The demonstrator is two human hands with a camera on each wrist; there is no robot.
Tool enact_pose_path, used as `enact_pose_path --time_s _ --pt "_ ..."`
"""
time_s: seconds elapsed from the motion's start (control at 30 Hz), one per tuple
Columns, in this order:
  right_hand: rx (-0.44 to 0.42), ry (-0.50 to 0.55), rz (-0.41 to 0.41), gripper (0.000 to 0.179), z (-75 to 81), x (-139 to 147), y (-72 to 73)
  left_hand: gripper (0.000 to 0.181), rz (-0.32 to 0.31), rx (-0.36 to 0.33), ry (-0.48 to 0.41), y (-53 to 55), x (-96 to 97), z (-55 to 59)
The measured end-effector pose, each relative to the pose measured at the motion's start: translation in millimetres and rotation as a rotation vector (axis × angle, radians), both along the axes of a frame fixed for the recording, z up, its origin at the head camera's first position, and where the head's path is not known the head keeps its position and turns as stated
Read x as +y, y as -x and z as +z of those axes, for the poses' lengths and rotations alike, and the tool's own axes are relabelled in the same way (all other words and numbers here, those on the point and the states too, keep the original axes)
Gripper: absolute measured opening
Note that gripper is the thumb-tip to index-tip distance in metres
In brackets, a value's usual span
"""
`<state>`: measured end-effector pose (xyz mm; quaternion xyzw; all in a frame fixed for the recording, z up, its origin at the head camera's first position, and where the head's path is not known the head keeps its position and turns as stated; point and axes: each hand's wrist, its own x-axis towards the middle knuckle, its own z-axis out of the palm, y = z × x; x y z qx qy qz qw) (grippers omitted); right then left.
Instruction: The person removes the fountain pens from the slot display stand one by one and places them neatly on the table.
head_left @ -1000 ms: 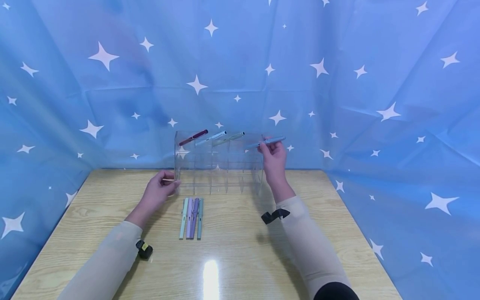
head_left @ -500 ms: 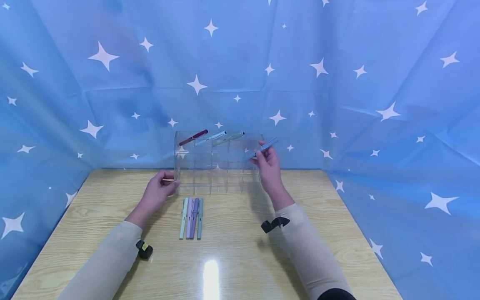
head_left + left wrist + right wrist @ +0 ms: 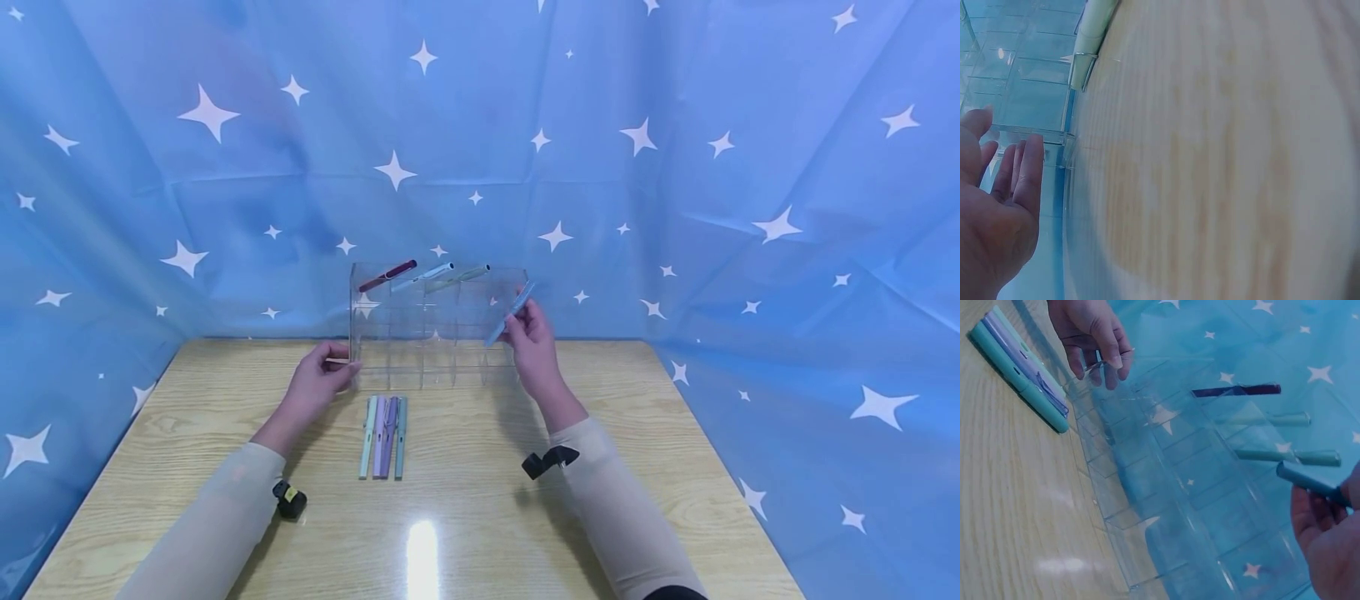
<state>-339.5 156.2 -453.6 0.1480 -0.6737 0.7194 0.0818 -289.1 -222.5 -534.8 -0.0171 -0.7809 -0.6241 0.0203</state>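
A clear acrylic pen rack (image 3: pixel 438 333) with several compartments stands upright at the back of the table. My left hand (image 3: pixel 321 375) holds its left side panel near the bottom, thumb in front and fingers behind. At the rack's right side, my right hand (image 3: pixel 536 346) pinches a blue pen (image 3: pixel 510 313), tilted with its lower end pointing down to the left, in front of the compartments. Along the rack's top row lie a dark red pen (image 3: pixel 387 275), a pale blue pen (image 3: pixel 423 277) and a grey-green pen (image 3: pixel 458 278), each slanting up to the right.
Side by side on the wooden table (image 3: pixel 480 517), in front of the rack's left part, lie a mint pen (image 3: pixel 367 437), a lilac pen (image 3: pixel 378 437), a purple pen (image 3: pixel 388 437) and a teal pen (image 3: pixel 401 437). A blue star-patterned curtain (image 3: pixel 480 125) hangs behind.
My right hand has come lower and slightly left with the blue pen, which has turned from nearly level to a steep slant. The left hand keeps its place on the rack.
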Motion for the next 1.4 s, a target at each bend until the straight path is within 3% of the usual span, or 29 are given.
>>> enact_pose_path --time_s 0.2,0.3,0.77,1.1,1.4 --pt "-0.039 0.003 0.045 0.090 -5.8 -1 -9.7 0.041 0.005 -0.003 0.015 -1.3 -0.7 0.3" --pt "-0.056 -0.010 0.059 0.096 -10.2 0 -15.5 0.040 0.003 -0.001 0.016 -1.3 -0.4 0.6" --pt "-0.096 -0.041 0.118 0.090 -24.2 -3 -33.0 0.044 -0.004 -0.012 0.006 1.5 -1.9 -1.5" --pt "-0.142 -0.222 0.175 0.092 -47.6 -24 -59.0 0.045 -0.010 -0.017 0.002 1.0 -0.6 1.7" --pt "-0.196 -0.287 0.241 0.090 -59.3 -47 -78.3 0.043 0.002 -0.044 0.025 2.8 0.4 0.8"
